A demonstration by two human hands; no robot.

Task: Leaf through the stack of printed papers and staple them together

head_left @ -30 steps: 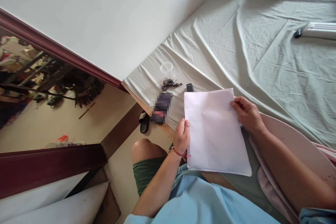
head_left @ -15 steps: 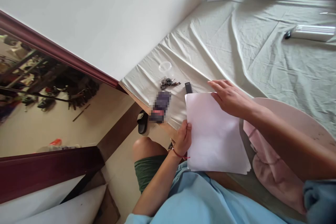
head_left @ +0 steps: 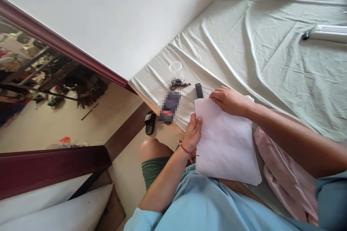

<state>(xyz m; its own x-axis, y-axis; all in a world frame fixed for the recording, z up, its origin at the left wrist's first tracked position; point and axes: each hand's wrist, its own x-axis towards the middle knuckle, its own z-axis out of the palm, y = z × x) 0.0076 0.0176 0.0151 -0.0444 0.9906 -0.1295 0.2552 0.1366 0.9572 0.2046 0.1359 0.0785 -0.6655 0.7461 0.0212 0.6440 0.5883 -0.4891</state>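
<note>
At far left, a cluttered rack [head_left: 40, 74] stands beyond a dark red frame [head_left: 67, 47]. Right of it, a black slipper [head_left: 150, 122] lies on the floor [head_left: 126, 184]. Just beside the slipper, above it on a wrinkled grey-green cloth [head_left: 287, 61], sits a dark item [head_left: 169, 107], blurred beyond telling. Next come a clear round container [head_left: 175, 66] and a bunch of keys [head_left: 177, 84] near it. The left hand [head_left: 192, 131] pinches the left edge of a stack of white paper [head_left: 225, 144], thumb on top. A small black object [head_left: 199, 91] lies just past the paper's top edge. The paper is above the person's lap, its lower right corners slightly fanned. The right hand [head_left: 230, 101] lies across its top, fingers bent at the edge; whether it grips, I cannot tell. Pink fabric [head_left: 282, 173] bunches beneath the right forearm, and a silvery bar [head_left: 329, 33] lies at far right.
</note>
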